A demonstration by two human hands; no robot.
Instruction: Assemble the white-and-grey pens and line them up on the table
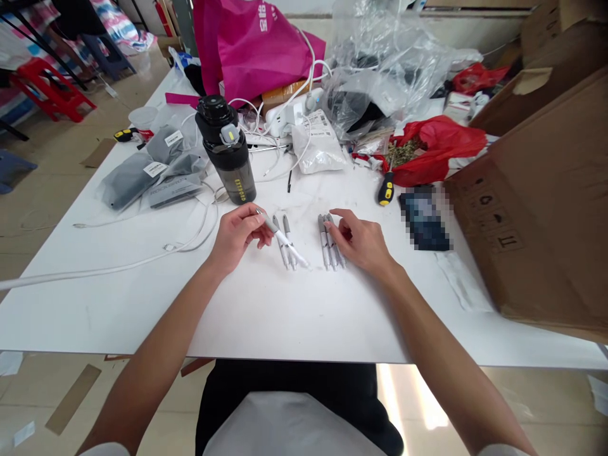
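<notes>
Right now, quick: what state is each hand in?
Left hand: closed on a gray-and-white pen.
Right hand: partly curled at the right group of pens; whether it grips one cannot be told.

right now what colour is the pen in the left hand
The pen is grey and white; head view shows it.

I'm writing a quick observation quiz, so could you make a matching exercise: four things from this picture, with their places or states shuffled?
1. left hand
2. right hand
3. bottle
4. cardboard box

A. at the right side of the table
B. at the right group of pens
C. standing beyond the left hand
D. holding a single slanted pen

Pairs: 1-D, 2-B, 3-C, 4-A
</notes>
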